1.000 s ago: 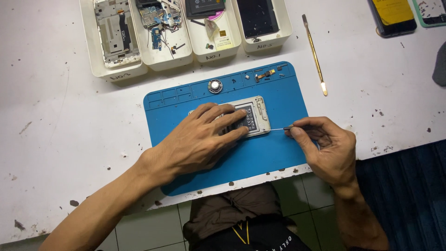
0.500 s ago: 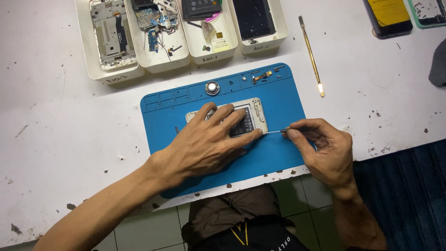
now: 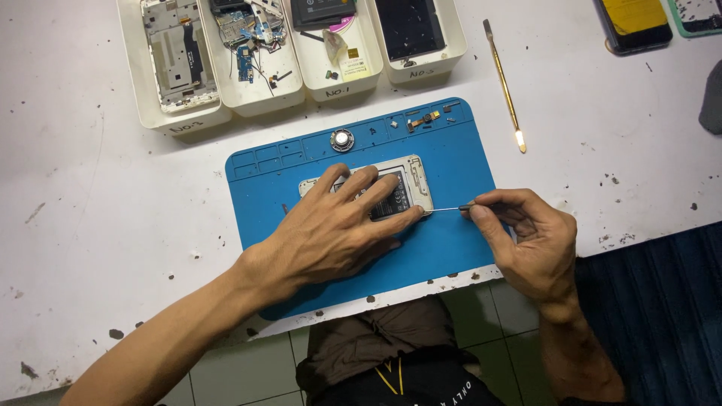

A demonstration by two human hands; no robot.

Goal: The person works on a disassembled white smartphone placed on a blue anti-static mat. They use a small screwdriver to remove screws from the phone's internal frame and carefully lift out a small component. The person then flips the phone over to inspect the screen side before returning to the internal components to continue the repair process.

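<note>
Phone (image 3: 402, 184) unmoved under left hand (image 3: 338, 229); screwdriver (image 3: 451, 209) still touching.

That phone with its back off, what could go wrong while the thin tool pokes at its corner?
The thin tool in the right hand might slip off the phone and scratch its open insides or jab the left hand pressing it down. The tiny loose parts on the blue mat could get knocked and lost.

Phone (image 3: 406, 188) on mat (image 3: 451, 248), trays (image 3: 301, 98) behind, spudger (image 3: 504, 83) right.
</note>
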